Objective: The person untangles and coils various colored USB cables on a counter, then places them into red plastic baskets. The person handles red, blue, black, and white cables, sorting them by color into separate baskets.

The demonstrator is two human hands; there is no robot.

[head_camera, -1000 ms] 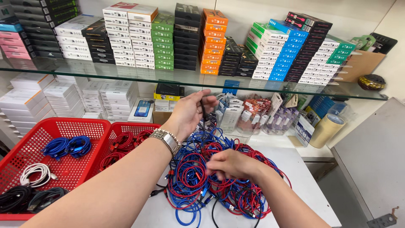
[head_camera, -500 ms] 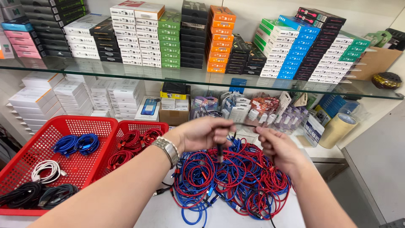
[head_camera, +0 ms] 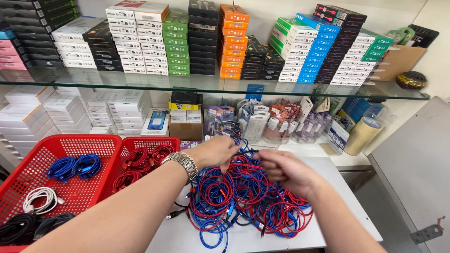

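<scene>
My left hand (head_camera: 216, 152) and right hand (head_camera: 281, 168) meet over the cable pile (head_camera: 243, 201), a heap of red and blue leads loosely coiled and tangled together on the white table (head_camera: 187, 236). Both hands pinch what looks like one cable between thumb and fingertips, close together at the top of the heap; I judge the grip is kept light and high so a single lead can be told apart from the snarl beneath. Which colour that lead is, I cannot tell, since my fingers cover it. The watch (head_camera: 183, 164) sits on my left wrist, clear of the cables.

To the left stand two red baskets. The small basket (head_camera: 176, 143) just beside the pile holds only red coils (head_camera: 140, 164), so it seems to keep one colour to itself. The big basket (head_camera: 28, 173) holds blue coils (head_camera: 75, 166), a white coil (head_camera: 40, 199) and black ones at its near corner, each bunch apart from the others. Behind, a glass shelf (head_camera: 211, 86) carries stacked boxes.
</scene>
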